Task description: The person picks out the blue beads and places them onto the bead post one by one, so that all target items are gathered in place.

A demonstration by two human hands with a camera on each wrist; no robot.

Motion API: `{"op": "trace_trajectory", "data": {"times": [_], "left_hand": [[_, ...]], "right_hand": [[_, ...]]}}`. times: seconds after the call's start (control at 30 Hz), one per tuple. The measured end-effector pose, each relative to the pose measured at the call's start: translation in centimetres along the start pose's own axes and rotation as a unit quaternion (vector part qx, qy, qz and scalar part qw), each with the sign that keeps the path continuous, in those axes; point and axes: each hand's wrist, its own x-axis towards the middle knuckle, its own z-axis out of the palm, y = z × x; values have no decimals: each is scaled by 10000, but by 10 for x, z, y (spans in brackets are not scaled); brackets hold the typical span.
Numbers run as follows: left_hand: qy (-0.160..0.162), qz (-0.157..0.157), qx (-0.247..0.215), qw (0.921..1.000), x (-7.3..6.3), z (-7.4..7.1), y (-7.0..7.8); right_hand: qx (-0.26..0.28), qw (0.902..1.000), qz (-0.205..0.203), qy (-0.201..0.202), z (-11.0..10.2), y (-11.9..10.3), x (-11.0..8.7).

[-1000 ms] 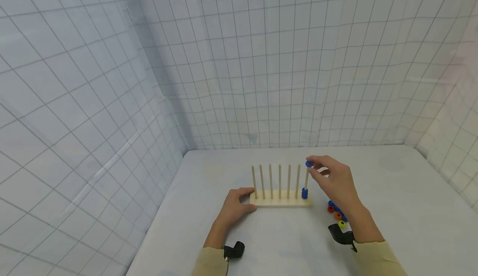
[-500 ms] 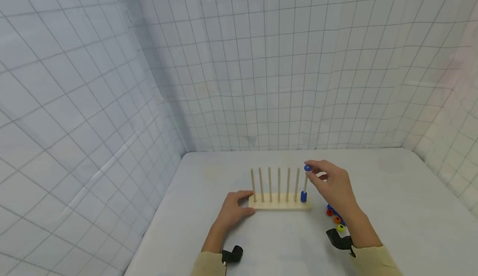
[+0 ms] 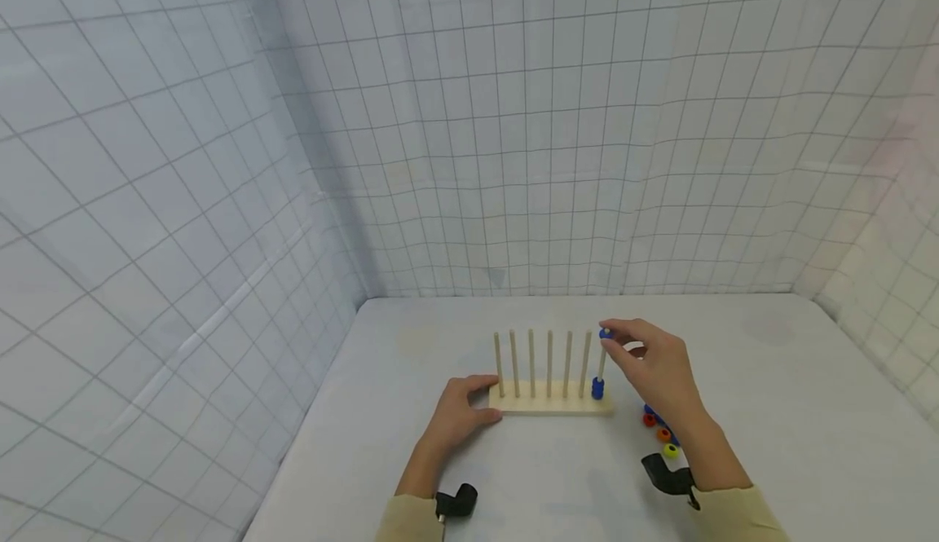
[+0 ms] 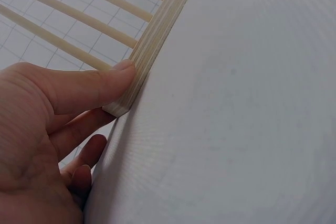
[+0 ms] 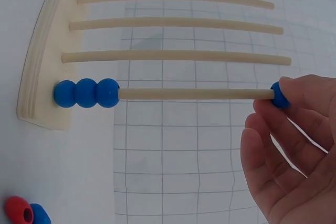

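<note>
A pale wooden pegboard with several upright pegs stands on the white table. My left hand grips its left end between thumb and fingers; the left wrist view shows the thumb on the edge of the base. Between thumb and fingertips of my right hand is a blue bead, at the top of the rightmost peg. In the head view the peg tip shows in the bead's hole. Three blue beads are stacked at the foot of that peg.
Loose beads lie right of the board, partly behind my right forearm: a red bead, an orange bead, a yellow bead and some blue ones. Grid-patterned sheets hang behind and beside the table.
My right hand has brought the blue bead down a little, from above the rightmost peg onto its tip. My left hand keeps its grip on the board.
</note>
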Motion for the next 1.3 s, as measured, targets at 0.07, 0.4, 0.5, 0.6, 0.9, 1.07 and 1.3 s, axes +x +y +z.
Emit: {"op": "trace_trajectory", "data": {"times": [0.07, 0.4, 0.5, 0.6, 0.9, 1.07, 1.3], "left_hand": [[17, -2, -37, 10000, 0, 0, 0], [-1, -177, -119, 9998, 0, 1, -1], [6, -167, -115, 9998, -1, 0, -1], [-2, -155, -107, 9998, -1, 0, 0], [-5, -75, -129, 9999, 0, 0, 0], [-25, -109, -145, 9998, 0, 0, 0], [-60, -170, -164, 9997, -2, 0, 2]], "right_hand": [[6, 10000, 26, -11, 0, 0, -1], [137, 9998, 90, -62, 1, 3, -3], [136, 9998, 79, -84, 1, 3, -3], [137, 9998, 99, -105, 2, 4, -3], [58, 9995, 251, -209, 2, 5, -5], [14, 9990, 353, -260, 3, 6, -6], [62, 9985, 424, -345, 5, 10, -9]]}}
